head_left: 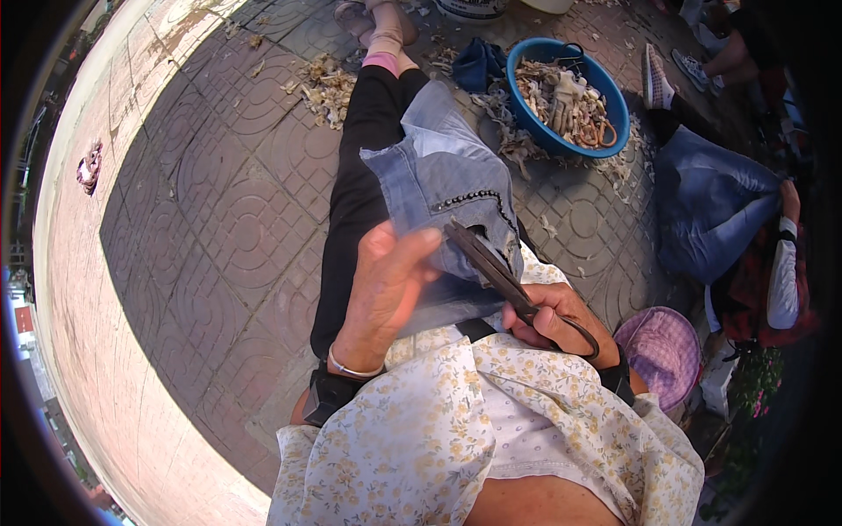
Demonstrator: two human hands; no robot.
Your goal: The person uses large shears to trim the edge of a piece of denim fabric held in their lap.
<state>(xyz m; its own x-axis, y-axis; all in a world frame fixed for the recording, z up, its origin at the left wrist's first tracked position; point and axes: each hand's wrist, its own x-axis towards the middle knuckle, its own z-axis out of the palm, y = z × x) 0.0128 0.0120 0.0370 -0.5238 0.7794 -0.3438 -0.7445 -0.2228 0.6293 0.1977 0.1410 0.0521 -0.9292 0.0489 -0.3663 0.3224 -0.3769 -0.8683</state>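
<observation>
A piece of blue denim (412,188) lies across my lap and legs, with a row of dark beads (478,195) and a dark hole near them. My right hand (561,314) is closed round the handles of dark metal scissors (491,267). Their blades point up and left over the denim, near the hole; the blades look together or nearly so. My left hand (386,276) hovers at the left edge of the denim with its thumb toward the blade tips. Motion smears its fingers, so I cannot tell whether they grip the cloth.
Beyond the denim stands a blue basin (618,101) of scraps with a glove (563,101) on top. Fabric scraps (326,92) litter the patterned paving. At right, another person's hand (790,202) touches denim (710,206). A pink checked hat (660,355) lies by my right side.
</observation>
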